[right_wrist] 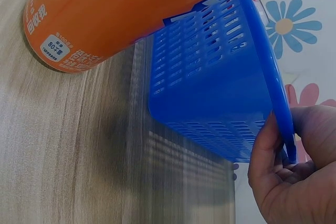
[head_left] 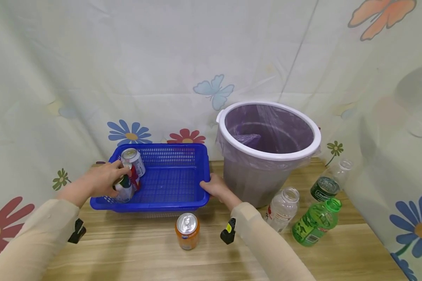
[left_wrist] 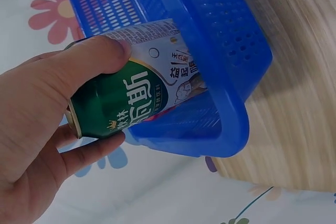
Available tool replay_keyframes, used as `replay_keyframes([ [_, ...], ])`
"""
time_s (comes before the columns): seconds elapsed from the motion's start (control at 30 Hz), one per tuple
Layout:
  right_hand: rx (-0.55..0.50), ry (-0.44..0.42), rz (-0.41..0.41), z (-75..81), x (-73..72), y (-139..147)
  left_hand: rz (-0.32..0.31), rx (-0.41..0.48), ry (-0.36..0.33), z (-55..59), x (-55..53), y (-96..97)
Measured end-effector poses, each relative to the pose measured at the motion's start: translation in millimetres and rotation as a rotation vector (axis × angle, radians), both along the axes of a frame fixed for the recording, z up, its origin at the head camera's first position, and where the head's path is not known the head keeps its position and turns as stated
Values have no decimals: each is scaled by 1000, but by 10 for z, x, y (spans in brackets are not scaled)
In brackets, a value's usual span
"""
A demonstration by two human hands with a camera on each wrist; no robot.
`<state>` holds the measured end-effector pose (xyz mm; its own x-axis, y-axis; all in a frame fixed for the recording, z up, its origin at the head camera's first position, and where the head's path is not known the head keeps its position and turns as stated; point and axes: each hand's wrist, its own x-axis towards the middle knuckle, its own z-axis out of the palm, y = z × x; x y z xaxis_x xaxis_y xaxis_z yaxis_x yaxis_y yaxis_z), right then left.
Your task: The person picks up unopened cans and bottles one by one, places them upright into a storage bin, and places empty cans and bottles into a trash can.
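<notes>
My left hand (head_left: 103, 180) grips a green and white drink can (left_wrist: 142, 80) at the left end of a blue plastic basket (head_left: 193, 204); in the left wrist view the thumb and fingers wrap the can's green end, and its other end is inside the rim. Beside it in the basket are a red can (head_left: 135, 177) and a white can (head_left: 135, 159). At the basket's right end my right hand (head_left: 216, 186) pinches the rim between thumb and fingers. In front of the basket an orange can (head_left: 187, 234) stands upright on the table.
A grey bin with a white rim (head_left: 267, 155) and a clear liner stands right of the basket. Right of it on the wooden table (head_left: 154, 257) are a clear bottle (head_left: 283, 208), a green bottle (head_left: 318, 221) and a green-labelled bottle (head_left: 326, 186). A patterned curtain (head_left: 161, 58) hangs behind.
</notes>
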<state>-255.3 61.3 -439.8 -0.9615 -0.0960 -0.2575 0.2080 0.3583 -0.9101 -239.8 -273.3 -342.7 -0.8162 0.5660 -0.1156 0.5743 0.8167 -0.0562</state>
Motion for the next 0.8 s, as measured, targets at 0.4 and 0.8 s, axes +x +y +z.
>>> replay_keyframes([
  [0.4, 14, 1, -9, -14, -6, -5, 14, 54, -36, -143, -37, -41],
  [0.8, 9, -11, -7, -5, 2, -4, 21, 100, -48, -252, -37, -100],
])
